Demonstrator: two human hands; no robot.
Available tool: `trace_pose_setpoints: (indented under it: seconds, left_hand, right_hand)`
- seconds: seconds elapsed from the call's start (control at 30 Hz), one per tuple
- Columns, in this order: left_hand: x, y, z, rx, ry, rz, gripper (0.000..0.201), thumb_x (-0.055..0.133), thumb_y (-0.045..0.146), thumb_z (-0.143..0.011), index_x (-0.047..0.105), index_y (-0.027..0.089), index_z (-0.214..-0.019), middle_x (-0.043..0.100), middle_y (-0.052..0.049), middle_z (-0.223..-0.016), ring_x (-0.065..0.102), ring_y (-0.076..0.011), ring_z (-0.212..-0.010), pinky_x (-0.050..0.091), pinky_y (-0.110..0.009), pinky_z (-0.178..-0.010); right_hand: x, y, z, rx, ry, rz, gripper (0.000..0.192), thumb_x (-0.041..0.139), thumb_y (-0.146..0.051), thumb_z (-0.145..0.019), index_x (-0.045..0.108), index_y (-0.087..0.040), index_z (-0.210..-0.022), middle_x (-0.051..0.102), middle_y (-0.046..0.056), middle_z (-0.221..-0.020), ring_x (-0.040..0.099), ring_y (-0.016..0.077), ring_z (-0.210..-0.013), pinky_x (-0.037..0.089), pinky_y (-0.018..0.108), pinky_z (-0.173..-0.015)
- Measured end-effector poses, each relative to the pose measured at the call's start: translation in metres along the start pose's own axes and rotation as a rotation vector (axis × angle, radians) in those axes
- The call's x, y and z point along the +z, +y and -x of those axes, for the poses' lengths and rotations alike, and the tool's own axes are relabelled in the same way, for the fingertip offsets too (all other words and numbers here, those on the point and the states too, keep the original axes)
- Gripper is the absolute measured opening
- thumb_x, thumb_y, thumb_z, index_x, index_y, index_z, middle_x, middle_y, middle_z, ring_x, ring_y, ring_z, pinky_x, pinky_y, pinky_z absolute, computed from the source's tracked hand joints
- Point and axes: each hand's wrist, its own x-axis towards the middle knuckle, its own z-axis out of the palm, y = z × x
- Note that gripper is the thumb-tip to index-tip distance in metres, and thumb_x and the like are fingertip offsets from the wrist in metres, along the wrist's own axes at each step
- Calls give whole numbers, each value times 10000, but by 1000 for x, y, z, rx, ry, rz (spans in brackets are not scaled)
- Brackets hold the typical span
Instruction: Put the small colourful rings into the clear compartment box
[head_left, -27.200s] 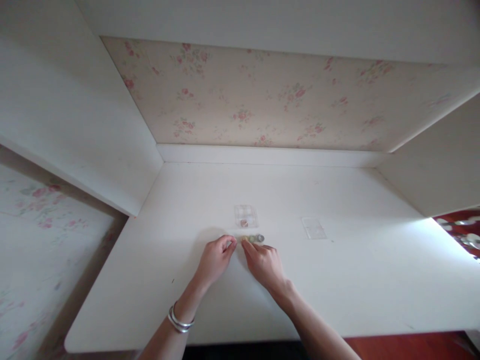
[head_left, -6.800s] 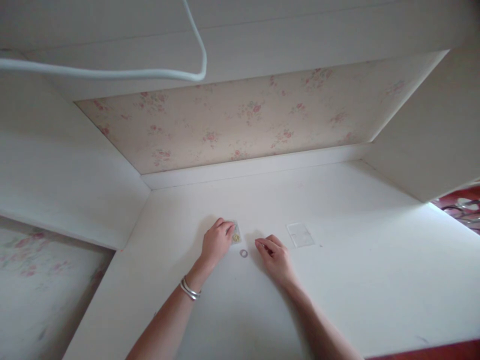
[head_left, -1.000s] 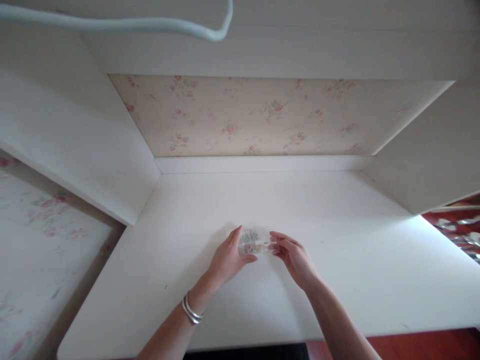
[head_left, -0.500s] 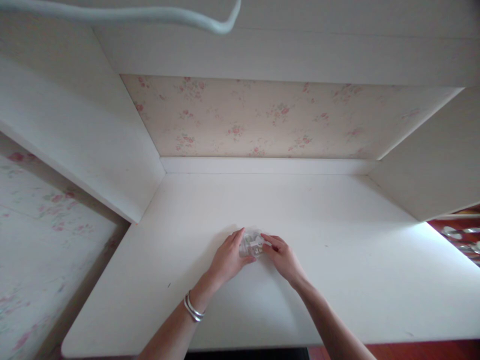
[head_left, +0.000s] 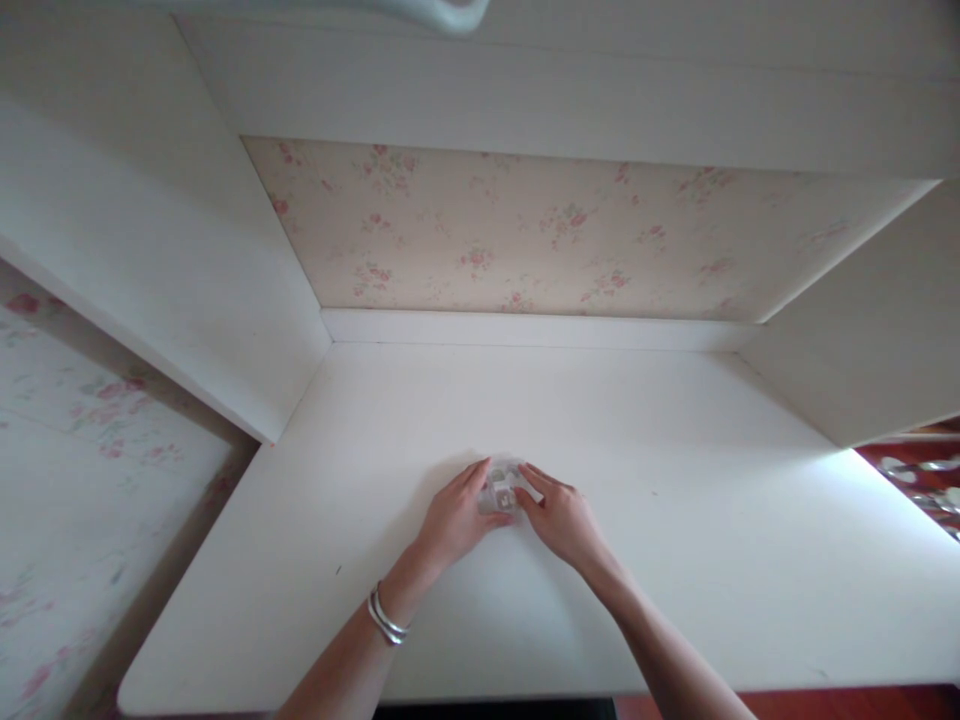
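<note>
You are holding a small clear box (head_left: 501,490) between both hands, left hand (head_left: 454,520) and right hand (head_left: 564,518), each grip closing on it, low over the white surface (head_left: 675,560).

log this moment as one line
left hand: holds clear box | right hand: on clear box | white desk: under both
</note>
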Motion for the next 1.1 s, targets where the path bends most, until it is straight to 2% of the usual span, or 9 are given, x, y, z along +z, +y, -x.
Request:
trace_pose_setpoints:
  seconds: [0.27,0.43,0.67,0.8,0.93,1.03,1.1]
  left_hand:
    - [-5,2,-2,-38,-13,19,750,747,355,-651,404,283,-1314,468,-64,-1328,502,-242,-1156,431,-380,-970]
    - [-7,3,-4,-49,-44,66,730,756,302,-640,420,270,-1288,512,-57,-1258,540,-218,-1078,453,-354,-929]
    - [-7,4,-6,-66,-40,64,715,762,301,-622,437,247,-1256,535,-57,-1198,554,-209,-1016,460,-347,-900]
    - [-5,4,-6,-62,-20,63,684,763,330,-617,460,229,-1222,558,-57,-1145,561,-214,-990,464,-356,-881]
    - [-3,1,-5,-49,-9,64,738,787,272,-587,446,223,-1239,551,-52,-1159,547,-207,-1017,451,-350,-909]
    - [-3,-1,-3,-36,-30,76,774,789,276,-593,426,226,-1274,518,-65,-1227,537,-212,-1049,434,-358,-943]
    - [-4,-2,-3,-24,-47,73,802,792,301,-591,415,227,-1295,484,-77,-1281,513,-229,-1099,415,-371,-971]
  right_hand:
    - [-9,-3,-2,-67,-58,102,401,501,-414,-840,556,-341,-1230,412,-3,-1395,662,183,-824,505,291,-712]
    - [-11,-6,-2,-74,-95,83,488,565,-458,-794,510,-358,-1269,405,-4,-1402,656,191,-833,505,280,-658]
    - [-8,-2,-5,-78,-143,60,517,576,-434,-795,488,-341,-1297,393,20,-1412,649,200,-843,500,304,-726]
    - [-5,6,-4,-105,-162,-17,524,570,-424,-804,482,-315,-1309,379,46,-1419,643,165,-764,498,298,-738]
    - [-10,14,-3,-126,-239,-130,548,512,-415,-842,398,-301,-1366,311,83,-1454,575,81,-590,497,261,-643]
    - [-21,18,-5,-135,-317,-181,578,509,-376,-843,344,-307,-1392,256,92,-1476,561,69,-593,487,247,-610]
    - [-27,20,-8,-144,-345,-164,623,542,-342,-817,329,-300,-1401,296,98,-1459,575,86,-626,485,257,-629]
